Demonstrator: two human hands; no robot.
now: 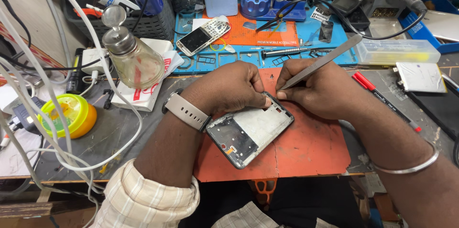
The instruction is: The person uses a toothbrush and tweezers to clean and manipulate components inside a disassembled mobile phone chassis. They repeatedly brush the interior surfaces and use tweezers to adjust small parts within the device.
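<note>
**benchguy:** Tweezers (319, 62) first, since that's where the action is. Right hand (321, 90) has its grip pinched shut around them low on the shaft, tips pointing down to about 7 o'clock and touching the top edge of the phone frame (249, 135). The back end of the tweezers sticks up toward 1 o'clock.

**solderfan:** And the other hand?

**benchguy:** Left hand (228, 89) is curled down on the frame's upper left corner, fingertips pressing on the rim right beside the tweezer tips. Grip is closed onto the frame, pinning it rather than lifting it. There's a watch (187, 112) on that wrist and a bangle (410, 165) on the right one.

**solderfan:** Where's the frame sitting?

**benchguy:** Flat on an orange mat (306, 154), dead centre of the tabletop (119, 132), tilted so its long side runs from 7 to 1 o'clock. Opened up, no screen on it.

**solderfan:** Stuff around it?

**benchguy:** Glass dispenser bottle (131, 56) at 10 o'clock, yellow-green tub (69, 115) at 9, blue work mat (267, 51) at 12 with an old keypad phone (203, 36) lying on it, red marker pen (377, 92) at 3, clear plastic box (397, 51) at 2. White cables (57, 127) loop across the left side.
</note>
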